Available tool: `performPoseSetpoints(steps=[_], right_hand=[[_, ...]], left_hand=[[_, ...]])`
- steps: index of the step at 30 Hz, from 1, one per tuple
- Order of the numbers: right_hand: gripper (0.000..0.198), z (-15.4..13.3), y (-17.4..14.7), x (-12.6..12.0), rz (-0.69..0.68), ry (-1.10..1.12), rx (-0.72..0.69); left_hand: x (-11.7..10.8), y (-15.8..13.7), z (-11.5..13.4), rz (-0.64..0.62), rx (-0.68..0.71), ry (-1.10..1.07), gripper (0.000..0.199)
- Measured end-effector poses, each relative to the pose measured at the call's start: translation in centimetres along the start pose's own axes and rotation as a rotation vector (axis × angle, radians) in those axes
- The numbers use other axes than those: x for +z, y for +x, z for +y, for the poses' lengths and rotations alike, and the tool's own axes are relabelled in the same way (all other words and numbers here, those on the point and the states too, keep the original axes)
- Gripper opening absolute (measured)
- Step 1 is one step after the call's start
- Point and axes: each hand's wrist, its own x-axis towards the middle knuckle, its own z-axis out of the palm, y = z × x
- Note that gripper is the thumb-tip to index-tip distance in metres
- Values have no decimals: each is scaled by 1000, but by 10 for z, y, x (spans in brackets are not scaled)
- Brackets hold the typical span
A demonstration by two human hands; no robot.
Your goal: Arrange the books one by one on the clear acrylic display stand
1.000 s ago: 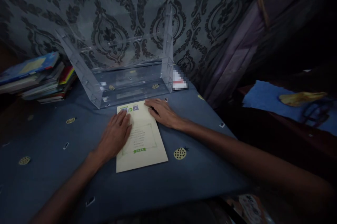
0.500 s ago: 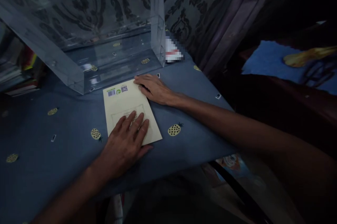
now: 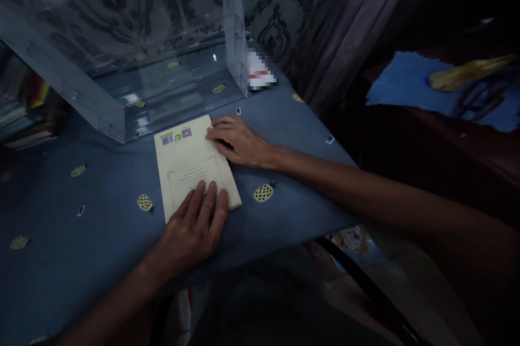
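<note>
A pale yellow paperback book [image 3: 182,156] lies on the blue tablecloth, its cover showing a barcode, a green logo, a QR code and a framed block of small print. My left hand [image 3: 195,221] rests over its near edge, fingers stretched out on the cover. The left thumb is out of sight. At the book's far right edge is my right hand [image 3: 239,140], with fingertips on the cover's border, fingers slightly bent and apart from the thumb.
A clear plastic case [image 3: 182,97] stands just behind the book. Stacked books [image 3: 32,97] sit at the left. A blue cloth [image 3: 398,80] with a yellow object on it is at the right. The tablecloth [image 3: 109,237] has a pineapple pattern.
My left hand has slid back toward the near edge, uncovering more of the printed frame, and its thumb has gone out of view. The right hand stays at the book's right edge.
</note>
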Motion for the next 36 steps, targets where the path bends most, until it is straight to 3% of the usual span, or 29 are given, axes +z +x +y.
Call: performPoseSetpoints(steps=[5,10,14,21,24,27,29,31,33,36], right_hand=[[45,-14,-32,-16,-94,191,-105],[53,-23,-43,-26,-169,220,-125],[39,-27,-30,-20,-55,189,-126],[25,-43,-8,-23,153,251,-211],[27,-65,-2,-37,255,307,-118],[35,-88,0,-54,311,493,81],[41,-98,-1,-60,259,717,236],[44,-102,-5,-60,172,952,394],[48,-99,-12,-52,119,1112,534],[51,-88,-24,-35,84,1176,686]], left_hand=[[-7,5,-2,110,-51,-5,51],[-24,12,-10,197,-77,4,51],[-52,17,-25,158,-150,-26,51],[-117,29,-70,84,-223,-193,26],[-146,47,-91,89,-338,-285,22],[-158,68,-108,207,-467,-245,29],[-151,79,-119,279,-549,-156,40],[-130,86,-130,280,-588,-63,47],[-98,86,-139,155,-609,-78,45],[-42,78,-145,-4,-609,-256,37]])
